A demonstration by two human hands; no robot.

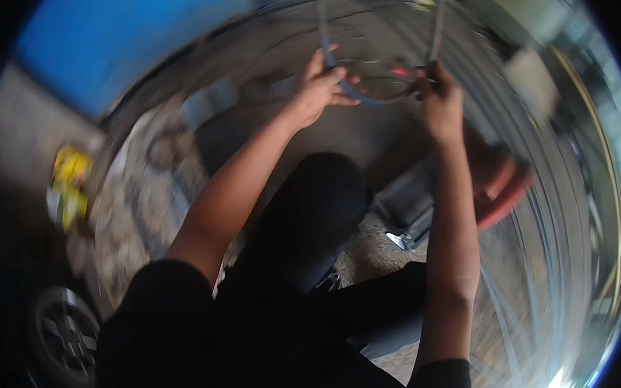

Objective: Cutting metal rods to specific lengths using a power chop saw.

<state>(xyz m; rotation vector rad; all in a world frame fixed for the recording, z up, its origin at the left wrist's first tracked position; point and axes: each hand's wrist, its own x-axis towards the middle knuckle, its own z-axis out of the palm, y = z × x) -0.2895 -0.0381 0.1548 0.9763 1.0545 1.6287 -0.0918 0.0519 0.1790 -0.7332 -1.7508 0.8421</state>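
A thin grey-blue rod or tube bent into a U shape (pixel 371 100) is held up in front of me. Its curve spans the gap between my hands, and its two legs run up past the top edge of the view. My left hand (pixel 316 97) grips the left side, with some fingers spread beyond the rod. Around the right side, the fingers of my right hand (pixel 441 102) are closed. Motion blurs the fingers, and I cannot tell what the rod is made of.
A large blue panel (pixel 136 27) fills the upper left. Yellow packets (pixel 71 179) lie at the left, above a spoked wheel (pixel 64 332). Beside my right forearm is a blurred red object (pixel 506 199), near a dark boxy item (pixel 406 196). Long thin rods (pixel 547 215) stretch along the right.
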